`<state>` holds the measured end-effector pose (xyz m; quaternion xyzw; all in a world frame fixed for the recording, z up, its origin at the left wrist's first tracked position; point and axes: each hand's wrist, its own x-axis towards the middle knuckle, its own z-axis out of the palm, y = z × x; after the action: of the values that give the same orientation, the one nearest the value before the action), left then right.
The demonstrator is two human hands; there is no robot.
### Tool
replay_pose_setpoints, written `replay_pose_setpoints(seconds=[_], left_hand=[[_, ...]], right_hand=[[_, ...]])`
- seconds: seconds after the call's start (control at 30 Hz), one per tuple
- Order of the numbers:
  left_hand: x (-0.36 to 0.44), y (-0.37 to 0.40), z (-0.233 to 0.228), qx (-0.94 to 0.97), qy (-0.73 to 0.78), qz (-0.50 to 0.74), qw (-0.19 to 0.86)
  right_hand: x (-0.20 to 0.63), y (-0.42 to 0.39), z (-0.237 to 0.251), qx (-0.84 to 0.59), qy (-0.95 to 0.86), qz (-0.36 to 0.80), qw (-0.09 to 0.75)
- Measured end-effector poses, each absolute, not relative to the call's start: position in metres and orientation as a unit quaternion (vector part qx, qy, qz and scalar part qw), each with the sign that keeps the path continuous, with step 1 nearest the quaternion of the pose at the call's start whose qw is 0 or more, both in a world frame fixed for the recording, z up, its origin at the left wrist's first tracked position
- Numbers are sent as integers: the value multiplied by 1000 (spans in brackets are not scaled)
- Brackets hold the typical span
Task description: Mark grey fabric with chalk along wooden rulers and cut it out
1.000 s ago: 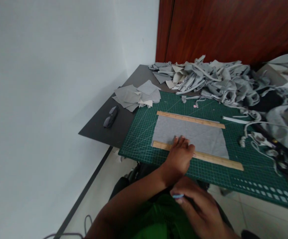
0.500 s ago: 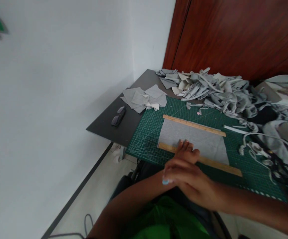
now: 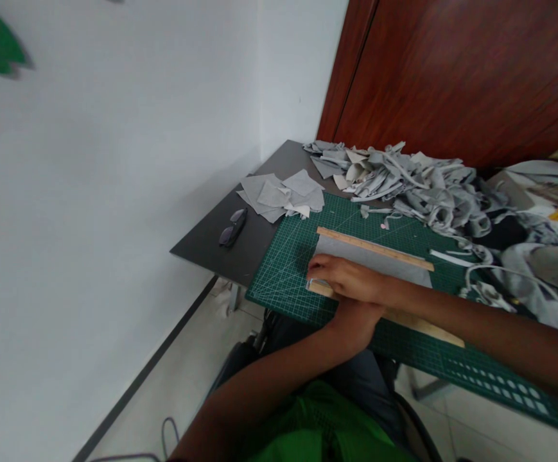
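Crossing over the left wrist, right hand pinches a small pale marker (chalk, probably) at the near-left corner of the flat grey rectangular fabric piece. Left hand, mostly hidden beneath, seems pressed flat on the near long wooden ruler; grip unclear. Keep that ruler pinned, mark tight along its edge. Second wooden ruler at 12 o'clock. Grey scrap heap at 1, cut grey squares at 11, dark glasses at 10. Crossed arms crowd the green cutting mat.
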<state>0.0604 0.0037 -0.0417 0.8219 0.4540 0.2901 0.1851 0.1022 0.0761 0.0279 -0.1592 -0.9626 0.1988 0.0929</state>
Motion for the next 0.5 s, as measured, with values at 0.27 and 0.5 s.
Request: replay_pose_setpoints(seconds=[0.27,0.5], left_hand=[[53,-3,-33,857,420,254,154],[54,-2,-31,861,428,239,138]], right_hand=[[89,83,42,-100,-993,61,-29],[87,86,46,-64,-997,10,-48]])
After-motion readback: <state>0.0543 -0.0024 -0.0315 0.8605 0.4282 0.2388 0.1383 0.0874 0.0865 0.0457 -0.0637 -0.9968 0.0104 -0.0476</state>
